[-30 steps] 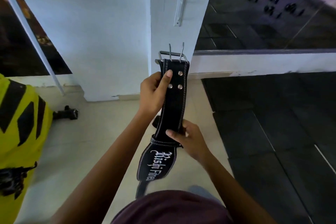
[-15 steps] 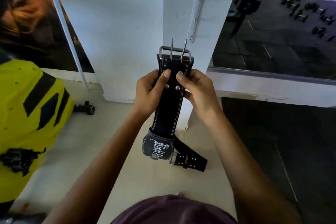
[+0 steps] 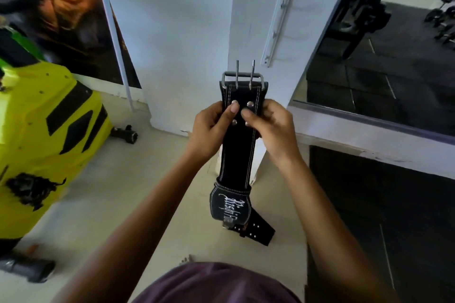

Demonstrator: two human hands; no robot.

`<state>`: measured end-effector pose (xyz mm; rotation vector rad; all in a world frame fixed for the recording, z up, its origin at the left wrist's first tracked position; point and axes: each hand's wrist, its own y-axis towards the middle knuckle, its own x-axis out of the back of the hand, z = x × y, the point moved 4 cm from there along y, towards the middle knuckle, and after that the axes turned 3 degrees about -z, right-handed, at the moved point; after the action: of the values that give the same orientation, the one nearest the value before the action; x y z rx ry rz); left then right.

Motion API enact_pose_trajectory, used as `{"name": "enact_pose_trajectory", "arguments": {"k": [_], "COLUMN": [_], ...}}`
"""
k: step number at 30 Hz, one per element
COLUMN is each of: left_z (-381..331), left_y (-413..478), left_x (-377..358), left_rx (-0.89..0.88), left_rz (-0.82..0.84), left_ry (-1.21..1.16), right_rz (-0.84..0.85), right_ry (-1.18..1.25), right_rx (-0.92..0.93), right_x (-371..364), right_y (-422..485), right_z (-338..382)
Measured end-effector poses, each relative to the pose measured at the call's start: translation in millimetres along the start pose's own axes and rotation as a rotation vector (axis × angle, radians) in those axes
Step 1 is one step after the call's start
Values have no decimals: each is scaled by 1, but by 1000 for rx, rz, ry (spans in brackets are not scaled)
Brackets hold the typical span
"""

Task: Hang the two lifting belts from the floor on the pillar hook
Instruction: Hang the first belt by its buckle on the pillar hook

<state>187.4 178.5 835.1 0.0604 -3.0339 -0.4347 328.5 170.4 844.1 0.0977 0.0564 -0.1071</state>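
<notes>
A black leather lifting belt (image 3: 237,152) with white stitching hangs upright in front of the white pillar (image 3: 266,19). Its steel two-prong buckle (image 3: 243,79) is at the top, and its wide lettered end dangles near the floor. My left hand (image 3: 209,130) grips its left edge just under the buckle, thumb on the rivets. My right hand (image 3: 268,125) grips the right edge at the same height. A second black belt (image 3: 256,231) with punched holes lies on the floor below. A white hook rail (image 3: 280,12) runs up the pillar above and right of the buckle.
A yellow and black machine cover (image 3: 41,135) stands at the left. A small black dumbbell handle (image 3: 124,133) lies by the pillar base. Black rubber flooring (image 3: 381,216) begins at the right, below a wall mirror (image 3: 384,56) reflecting gym equipment.
My right hand moved from the belt's lower part up to the buckle end, beside my left hand. The belt rose higher against the pillar, uncovering the second belt on the floor.
</notes>
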Motion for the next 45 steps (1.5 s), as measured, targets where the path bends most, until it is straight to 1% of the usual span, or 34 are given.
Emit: {"name": "enact_pose_trajectory", "arguments": {"k": [3, 5, 7, 9, 11, 13, 16, 19, 21, 22, 26, 31, 32, 35, 37, 41, 43, 45], "left_z": [-5, 5, 29, 54, 69, 66, 44, 11, -4, -8, -7, 27, 35, 60, 74, 70, 54, 34], "left_y": [6, 3, -7, -24, -34, -36, -26, 2, 23, 32, 37, 5, -2, -26, -37, -40, -33, -18], "left_x": [-1, 2, 5, 9, 14, 17, 18, 27, 36, 39, 31, 26, 28, 28, 30, 29, 26, 25], "left_rx": [41, 96, 145, 146, 160, 163, 177, 145, 186, 215, 237, 269, 270, 219, 213, 231, 233, 199], "left_rz": [89, 249, 426, 511, 482, 452, 412, 234, 112, 94, 198, 338, 373, 499, 544, 513, 453, 335], "left_ry": [-138, -155, -1, 150, 161, 139, -16, -201, -323, -357, -351, -308, -264, 5, 62, 32, -77, -216], "right_rz": [-29, -60, -109, -146, -143, -109, -89, -103, -106, -109, -156, -166, -171, -212, -226, -200, -184, -178], "right_ry": [-21, -21, -10, 15, 29, 17, 18, 23, -1, -8, -24, -15, -7, 7, 14, 15, 8, 11], "right_rx": [69, 85, 108, 118, 126, 132, 111, 91, 76, 72, 81, 113, 117, 138, 149, 154, 142, 121], "right_x": [-4, -6, -5, -4, -6, -13, -20, -24, -29, -31, -29, -22, -20, -14, -12, -17, -19, -20], "right_y": [15, 18, 24, 30, 32, 28, 21, 12, 4, -1, -10, -9, -8, -5, -3, -5, -7, -9], "right_z": [15, 17, 21, 26, 29, 28, 18, 7, 0, -3, -9, -4, -2, 5, 7, 8, 5, 0]}}
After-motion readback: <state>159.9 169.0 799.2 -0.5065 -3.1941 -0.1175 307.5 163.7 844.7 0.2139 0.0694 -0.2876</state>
